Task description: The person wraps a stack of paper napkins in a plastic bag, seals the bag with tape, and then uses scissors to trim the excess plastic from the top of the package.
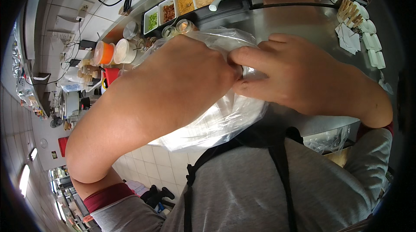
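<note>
A clear plastic bag (224, 121) with whitish contents lies before me at the counter's edge. My left hand (195, 72) is closed on the bag's gathered top, its back towards the camera. From the other side my right hand (282, 72) meets it, thumb and forefinger pinching at the same spot beside the left fingers. The fingertips of the left hand are hidden under the hand. What exactly the bag holds cannot be made out through the shiny film.
Behind the bag stands a black rack (201, 11) of white trays with chopped toppings. Glass jars (186, 26) and plastic tubs (124, 51) stand at the left. Wooden sticks (350, 14) and white paper packets (347, 38) lie at the right on the steel counter (292, 20).
</note>
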A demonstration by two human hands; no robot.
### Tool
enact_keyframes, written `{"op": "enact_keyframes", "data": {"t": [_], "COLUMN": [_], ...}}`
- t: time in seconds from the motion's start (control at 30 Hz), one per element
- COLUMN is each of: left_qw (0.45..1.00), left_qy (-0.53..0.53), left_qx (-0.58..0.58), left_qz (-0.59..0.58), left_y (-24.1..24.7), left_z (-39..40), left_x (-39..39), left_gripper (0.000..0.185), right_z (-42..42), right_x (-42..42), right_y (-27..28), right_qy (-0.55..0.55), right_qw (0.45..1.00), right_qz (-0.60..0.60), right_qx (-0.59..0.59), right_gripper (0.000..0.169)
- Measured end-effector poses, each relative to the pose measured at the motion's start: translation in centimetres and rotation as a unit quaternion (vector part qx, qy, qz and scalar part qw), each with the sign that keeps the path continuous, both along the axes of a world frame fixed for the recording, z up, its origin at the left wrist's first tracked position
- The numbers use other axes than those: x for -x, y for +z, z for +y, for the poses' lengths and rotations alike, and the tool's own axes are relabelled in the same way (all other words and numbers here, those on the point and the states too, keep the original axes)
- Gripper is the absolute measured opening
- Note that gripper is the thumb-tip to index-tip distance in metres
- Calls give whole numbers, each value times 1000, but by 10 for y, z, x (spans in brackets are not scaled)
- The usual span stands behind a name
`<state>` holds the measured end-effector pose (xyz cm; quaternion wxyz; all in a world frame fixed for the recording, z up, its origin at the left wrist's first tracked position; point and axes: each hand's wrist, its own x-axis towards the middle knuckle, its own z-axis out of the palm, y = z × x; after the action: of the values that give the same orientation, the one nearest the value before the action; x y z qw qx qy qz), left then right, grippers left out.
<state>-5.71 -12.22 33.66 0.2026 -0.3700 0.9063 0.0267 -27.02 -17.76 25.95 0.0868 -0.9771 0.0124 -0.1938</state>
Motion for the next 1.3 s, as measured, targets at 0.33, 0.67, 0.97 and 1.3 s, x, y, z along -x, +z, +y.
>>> {"op": "enact_keyframes", "data": {"t": [0.33,0.67,0.97,1.3], "left_qw": [995,980,967,968], "left_qy": [40,-24,-38,-47], "left_qx": [49,194,251,246], "left_qz": [76,-31,1,10], "left_y": [-4,-11,-14,-10], "left_z": [12,10,-1,-15], "left_x": [-8,-17,-28,-38], "left_gripper": [28,23,17,15], "right_z": [0,-1,1,0], "right_x": [-2,-11,-7,-13], "right_y": [4,14,20,19], "right_qy": [9,9,9,-35], "right_qw": [1000,993,993,995], "right_qz": [26,117,119,71], "right_qx": [3,18,-1,-62], "right_gripper": [20,28,32,23]}}
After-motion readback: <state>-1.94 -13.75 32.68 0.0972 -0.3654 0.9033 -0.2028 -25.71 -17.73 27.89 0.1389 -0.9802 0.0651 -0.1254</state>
